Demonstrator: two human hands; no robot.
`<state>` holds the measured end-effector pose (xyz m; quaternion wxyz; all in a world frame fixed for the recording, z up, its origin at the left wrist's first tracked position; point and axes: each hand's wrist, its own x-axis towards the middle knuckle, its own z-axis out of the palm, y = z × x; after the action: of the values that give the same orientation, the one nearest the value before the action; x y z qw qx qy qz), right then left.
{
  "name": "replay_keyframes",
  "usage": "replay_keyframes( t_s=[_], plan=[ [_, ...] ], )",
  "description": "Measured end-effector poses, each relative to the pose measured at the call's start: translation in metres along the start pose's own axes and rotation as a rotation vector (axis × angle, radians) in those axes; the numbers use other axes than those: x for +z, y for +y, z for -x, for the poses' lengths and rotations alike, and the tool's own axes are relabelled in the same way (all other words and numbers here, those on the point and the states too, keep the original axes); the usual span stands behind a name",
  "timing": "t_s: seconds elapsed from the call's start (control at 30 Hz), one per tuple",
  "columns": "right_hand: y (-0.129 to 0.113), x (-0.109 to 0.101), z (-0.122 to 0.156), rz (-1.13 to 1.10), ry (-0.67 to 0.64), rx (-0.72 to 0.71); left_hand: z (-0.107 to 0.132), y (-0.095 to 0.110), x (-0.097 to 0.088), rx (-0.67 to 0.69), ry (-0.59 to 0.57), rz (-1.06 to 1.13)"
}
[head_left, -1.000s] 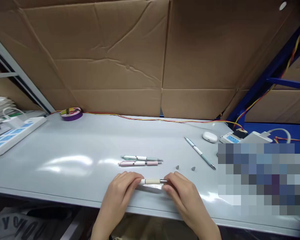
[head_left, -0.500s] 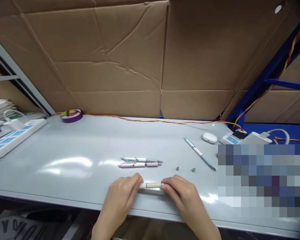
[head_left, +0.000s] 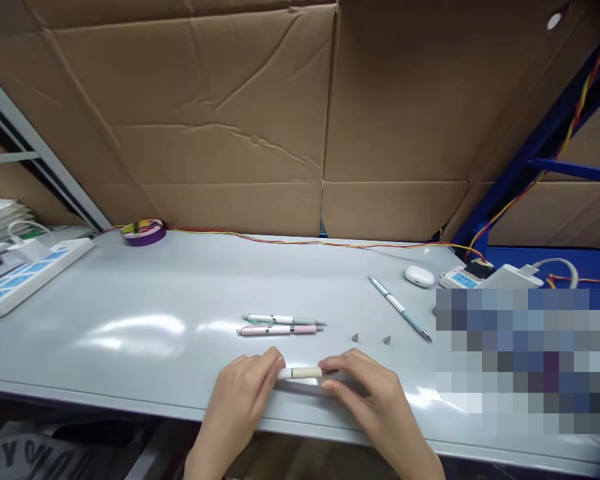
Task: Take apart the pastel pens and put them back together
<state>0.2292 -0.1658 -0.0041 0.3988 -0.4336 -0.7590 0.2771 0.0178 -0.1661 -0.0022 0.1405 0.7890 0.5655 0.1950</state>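
Note:
A white and cream pen (head_left: 306, 373) lies level just above the table, near its front edge. My left hand (head_left: 247, 387) is closed around its white end, hiding that end. My right hand (head_left: 367, 383) has thumb and forefinger loosely about the pen's right end, where a little dark metal tip shows. Beyond my hands lie a green-and-white pen (head_left: 280, 319) and a pink-and-white pen (head_left: 280, 330), side by side. Two small grey cone-shaped pieces, a left cone (head_left: 355, 338) and a right cone (head_left: 387, 340), stand beyond my right hand.
Another green-and-white pen (head_left: 400, 309) lies slanted at the right. Near it are a white rounded case (head_left: 419, 276) and a white power adapter (head_left: 513, 279). A purple tape roll (head_left: 144, 233) and a power strip (head_left: 35, 277) sit at the left. Cardboard (head_left: 230, 120) walls the back.
My right thumb and forefinger have spread a little apart at the pen's right end, so its metal tip shows more. My left hand keeps its hold nearly unmoved.

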Motion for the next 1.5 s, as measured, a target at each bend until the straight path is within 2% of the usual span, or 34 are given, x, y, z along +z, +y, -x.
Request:
replay_keyframes(
  t_s=[0.1, 0.17, 0.5, 0.63, 0.7, 0.87, 0.93, 1.03, 1.27, 1.5],
  plan=[
    [-0.0018, 0.0015, -0.0015, 0.120, -0.039, 0.111, 0.0002, -0.0002, 0.0009, -0.008, -0.012, -0.009],
    [-0.0005, 0.0027, -0.0017, 0.166, -0.054, 0.125, 0.0003, -0.0002, 0.0013, -0.020, -0.029, -0.024],
    [0.0032, 0.0023, 0.0010, -0.012, 0.053, -0.031, -0.0011, 0.0003, 0.0010, -0.042, -0.035, -0.021],
    [0.0033, 0.0007, 0.0014, -0.083, 0.058, -0.079, 0.0001, 0.0000, 0.0006, -0.039, -0.042, -0.013],
    [0.0021, -0.0004, 0.0009, -0.068, 0.037, -0.046, 0.0007, 0.0001, 0.0003, -0.033, -0.038, -0.011],
    [-0.0014, 0.0003, -0.0016, 0.112, -0.044, 0.138, 0.0004, 0.0013, 0.0003, -0.027, -0.029, -0.018],
    [-0.0006, 0.0022, -0.0023, 0.179, -0.077, 0.159, 0.0002, 0.0016, 0.0008, -0.032, -0.030, -0.036],
    [0.0019, 0.0040, -0.0025, 0.214, -0.076, 0.151, 0.0001, 0.0016, 0.0016, -0.038, -0.032, -0.053],
    [0.0031, 0.0021, -0.0006, 0.029, 0.051, 0.041, -0.0012, 0.0025, 0.0002, -0.049, -0.012, -0.039],
    [0.0048, -0.0003, 0.0020, -0.010, 0.021, 0.020, 0.0001, 0.0023, 0.0001, -0.036, -0.015, -0.027]
  ],
)
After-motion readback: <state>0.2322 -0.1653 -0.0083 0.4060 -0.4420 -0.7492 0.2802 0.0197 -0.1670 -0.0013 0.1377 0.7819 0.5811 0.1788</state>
